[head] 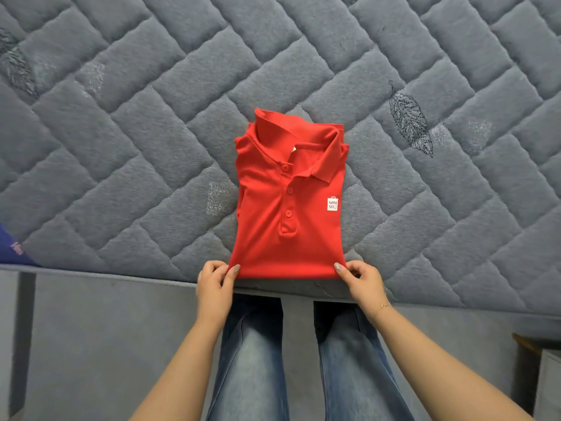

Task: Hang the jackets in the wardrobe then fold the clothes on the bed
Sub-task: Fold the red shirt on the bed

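Peeking in at nine o'clock, a blue garment (13, 249) lies on the bed (127, 123) edge. At seven o'clock of the shirt, the left hand (214, 287) pinches the bottom-left corner of the folded red polo shirt (288, 205). That shirt lies flat at centre on the quilted grey mattress, collar toward twelve o'clock, white logo patch (332, 203) at three o'clock. The right hand (361, 284) pinches the bottom-right corner.
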`<state>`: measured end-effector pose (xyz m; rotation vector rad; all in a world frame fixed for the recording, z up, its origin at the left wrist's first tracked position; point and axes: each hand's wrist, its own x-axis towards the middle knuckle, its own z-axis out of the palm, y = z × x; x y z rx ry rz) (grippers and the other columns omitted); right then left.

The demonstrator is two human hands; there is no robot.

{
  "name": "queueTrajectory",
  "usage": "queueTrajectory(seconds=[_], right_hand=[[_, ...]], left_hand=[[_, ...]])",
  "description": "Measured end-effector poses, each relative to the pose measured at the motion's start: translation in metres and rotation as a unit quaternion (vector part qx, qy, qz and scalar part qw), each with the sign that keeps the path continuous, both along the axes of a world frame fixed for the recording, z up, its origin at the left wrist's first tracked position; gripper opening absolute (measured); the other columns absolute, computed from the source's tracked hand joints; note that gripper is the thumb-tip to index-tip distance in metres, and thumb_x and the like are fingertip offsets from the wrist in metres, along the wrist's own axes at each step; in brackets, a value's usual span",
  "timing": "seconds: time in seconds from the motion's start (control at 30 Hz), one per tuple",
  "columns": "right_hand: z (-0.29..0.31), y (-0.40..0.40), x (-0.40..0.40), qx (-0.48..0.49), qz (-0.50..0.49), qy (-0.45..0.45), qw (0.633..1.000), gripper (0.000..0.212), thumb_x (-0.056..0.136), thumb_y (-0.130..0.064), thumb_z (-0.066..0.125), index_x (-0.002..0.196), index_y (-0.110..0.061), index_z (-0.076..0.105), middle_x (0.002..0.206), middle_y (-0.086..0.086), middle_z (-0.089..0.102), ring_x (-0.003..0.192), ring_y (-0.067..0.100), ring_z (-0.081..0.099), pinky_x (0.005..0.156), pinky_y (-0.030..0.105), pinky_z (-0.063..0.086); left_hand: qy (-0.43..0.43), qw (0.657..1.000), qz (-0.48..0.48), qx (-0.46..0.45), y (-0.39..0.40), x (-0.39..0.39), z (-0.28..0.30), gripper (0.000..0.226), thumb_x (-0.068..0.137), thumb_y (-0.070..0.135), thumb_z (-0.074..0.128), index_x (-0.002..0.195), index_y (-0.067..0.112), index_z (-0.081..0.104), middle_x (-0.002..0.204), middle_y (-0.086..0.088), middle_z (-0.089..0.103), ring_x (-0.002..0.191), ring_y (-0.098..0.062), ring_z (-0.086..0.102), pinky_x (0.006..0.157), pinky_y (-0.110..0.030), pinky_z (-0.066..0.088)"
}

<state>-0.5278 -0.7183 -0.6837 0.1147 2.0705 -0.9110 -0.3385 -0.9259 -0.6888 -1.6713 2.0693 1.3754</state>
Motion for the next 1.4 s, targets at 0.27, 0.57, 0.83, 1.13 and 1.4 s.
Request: queueTrajectory(seconds=[0.27,0.57,0.83,1.13,1.4], right_hand=[[0.007,-0.029,-0.025,-0.074,-0.123,-0.096,0.985,0.009,0.091,-0.013,0.065,0.098,-0.01,0.069,0.074,-0.01,0.065,0.063,-0.006,0.058,0.061,0.006,0.044],[0.0,-0.111,-0.082,-0.221,-0.281,-0.154,0.921,0.01,0.095,-0.014,0.062,0.105,-0.013,0.062,0.085,-0.002,0.073,0.071,0.006,0.069,0.065,0.02,0.056],[-0.005,-0.119,-0.105,-0.218,-0.255,-0.139,0.932,0.01,0.091,-0.005,0.065,0.095,-0.014,0.062,0.077,-0.007,0.075,0.07,0.004,0.07,0.063,0.019,0.055],[-0.008,-0.151,-0.152,-0.269,-0.243,-0.13,0.923,0.015,0.091,-0.011,0.065,0.106,-0.01,0.066,0.101,0.006,0.072,0.084,0.011,0.069,0.075,0.024,0.056],[-0.016,-0.153,-0.17,-0.172,-0.219,-0.097,0.956,0.007,0.089,-0.019,0.071,0.092,-0.013,0.069,0.083,0.0,0.071,0.066,0.005,0.064,0.059,0.017,0.05]], left_hand=[[0.045,0.977,0.087,0.188,-0.04,-0.039,0.008,0.03,0.104,0.033,0.043,0.106,0.019,0.07,0.117,-0.006,0.063,0.105,-0.019,0.051,0.093,-0.033,0.036],[0.23,0.896,0.25,0.286,-0.064,-0.113,-0.002,0.017,0.1,0.021,0.054,0.101,0.014,0.07,0.088,0.006,0.076,0.079,-0.001,0.068,0.072,-0.018,0.054],[0.208,0.905,0.268,0.255,-0.088,-0.114,-0.001,0.019,0.099,0.014,0.054,0.113,0.014,0.066,0.088,0.005,0.071,0.071,-0.003,0.063,0.065,-0.017,0.049],[0.246,0.915,0.227,0.224,-0.134,-0.174,-0.005,0.006,0.093,0.009,0.064,0.092,0.015,0.067,0.079,0.006,0.072,0.068,0.001,0.064,0.068,-0.014,0.052],[0.189,0.935,0.182,0.239,-0.155,-0.188,-0.014,0.013,0.094,0.028,0.062,0.086,0.022,0.07,0.071,0.012,0.067,0.061,0.0,0.056,0.053,-0.013,0.043]])
